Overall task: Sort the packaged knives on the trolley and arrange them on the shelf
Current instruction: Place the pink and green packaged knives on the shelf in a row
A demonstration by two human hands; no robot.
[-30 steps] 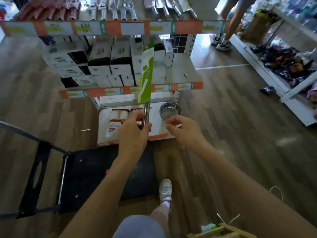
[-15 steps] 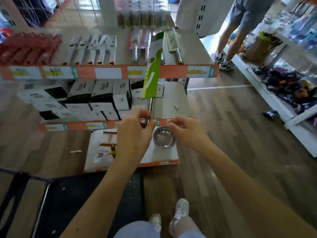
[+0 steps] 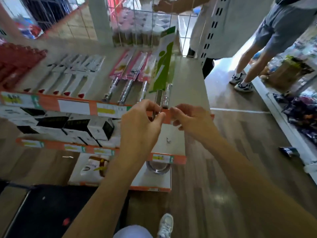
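Observation:
My left hand (image 3: 142, 124) grips the steel handle of a knife in a green and white card sleeve (image 3: 163, 66), blade end pointing away over the top shelf (image 3: 188, 86). My right hand (image 3: 190, 119) is beside it at the handle's end, fingers curled; whether it touches the handle I cannot tell. On the shelf to the left lie knives in pink sleeves (image 3: 132, 67) and a row of white packaged knives (image 3: 75, 73). One more steel handle (image 3: 166, 98) lies just right of the held knife. The black trolley deck (image 3: 44, 208) is at the bottom left.
Red packages (image 3: 18, 64) fill the shelf's left end. Black and white boxes (image 3: 68, 127) sit on the lower shelf, a steel bowl (image 3: 158, 166) on the bottom one. A person in grey shorts (image 3: 267, 40) stands at the right, by a low rack (image 3: 301, 107). A wire bin (image 3: 137, 23) stands behind.
Both hands have risen with the green-sleeved knife from the lower shelves up to the top shelf's front edge. The view has tilted upward.

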